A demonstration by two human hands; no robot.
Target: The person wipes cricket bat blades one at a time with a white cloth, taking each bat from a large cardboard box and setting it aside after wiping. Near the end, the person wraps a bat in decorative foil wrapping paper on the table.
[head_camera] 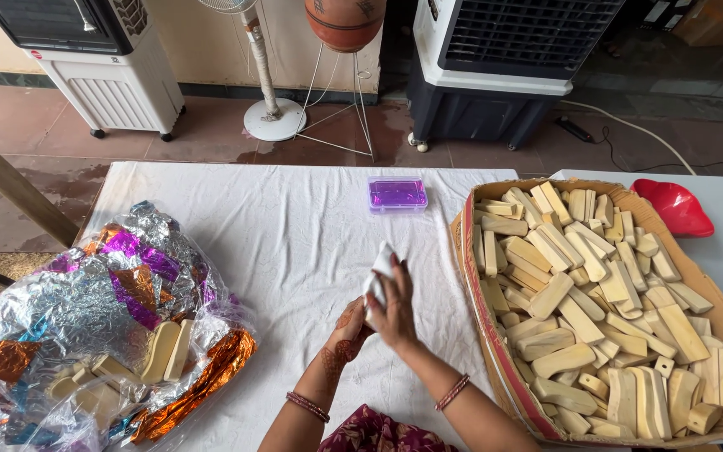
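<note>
From the head camera, both hands meet above the middle of a table spread with a white cloth. The right hand lies over a small white piece, its fingers together and curled around it, while the left hand sits beneath and behind, mostly hidden by the right; its fingers seem closed on the same piece, though I cannot tell their exact grip. The white piece sticks up above the fingertips, held clear of the cloth. To the right, just beside the hands, a cardboard box is heaped with pale wooden blocks. To the left, well apart, crinkled silver, purple and orange foil holds a few more pale blocks. A small purple case rests on the cloth beyond the hands, and a red dish lies behind the box.
</note>
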